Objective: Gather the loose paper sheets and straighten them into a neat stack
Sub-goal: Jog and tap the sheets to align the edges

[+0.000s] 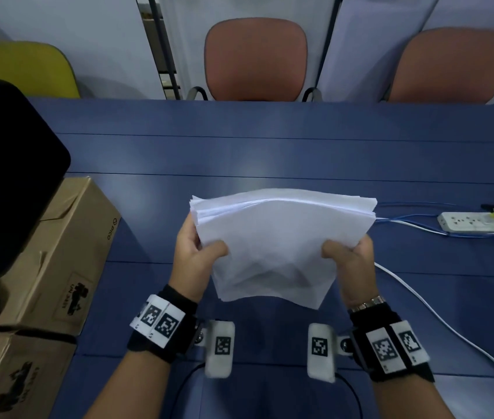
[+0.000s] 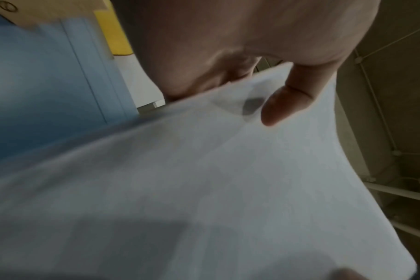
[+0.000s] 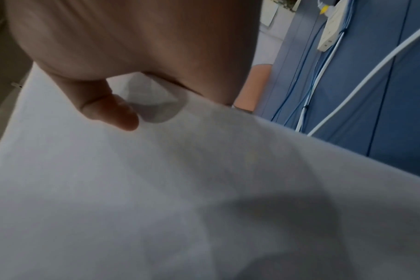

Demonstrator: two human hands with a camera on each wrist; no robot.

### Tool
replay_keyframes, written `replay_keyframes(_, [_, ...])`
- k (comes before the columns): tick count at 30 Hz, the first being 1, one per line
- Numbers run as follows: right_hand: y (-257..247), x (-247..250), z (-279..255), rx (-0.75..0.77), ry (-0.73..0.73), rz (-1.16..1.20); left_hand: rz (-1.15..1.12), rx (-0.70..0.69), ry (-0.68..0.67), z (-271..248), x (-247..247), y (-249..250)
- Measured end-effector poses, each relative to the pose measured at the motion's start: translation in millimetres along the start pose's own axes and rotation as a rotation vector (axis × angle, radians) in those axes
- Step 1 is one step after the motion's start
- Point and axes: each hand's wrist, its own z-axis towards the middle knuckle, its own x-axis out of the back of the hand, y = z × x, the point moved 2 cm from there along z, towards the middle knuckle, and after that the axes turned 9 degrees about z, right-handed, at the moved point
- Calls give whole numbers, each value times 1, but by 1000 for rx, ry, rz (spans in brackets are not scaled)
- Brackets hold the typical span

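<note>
Both hands clamp the bowed white paper sheaf above the blue panelled table.
Left hand and right hand pinch its sides; only wrist views show thumbs pressing.

You are seated in an office or meeting room. A long blue table runs in front of you, with padded chairs in orange and yellow pushed up along its far edge. A white power strip with blue and white cables lies at your right, cardboard boxes at your left.
</note>
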Motion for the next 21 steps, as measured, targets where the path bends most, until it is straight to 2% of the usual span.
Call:
replay_keyframes(3, [-1,-6,-5,80,41,29,31,-21,64,-1,-13,9])
replay_keyframes(6, [-10,-3,-9,178,22,53,2,-52,60,0,-7,16])
replay_keyframes(8, [-10,2,-8,168,13,30,17,-47,32,0,0,10])
replay_keyframes(13, [2,1,0,27,41,15,22,101,57,-4,-10,-9])
replay_keyframes(17, [-8,-2,3,91,40,27,30,62,89,-4,-19,7])
replay_keyframes(21, [-11,4,1,106,-3,18,29,34,64,-2,-11,14])
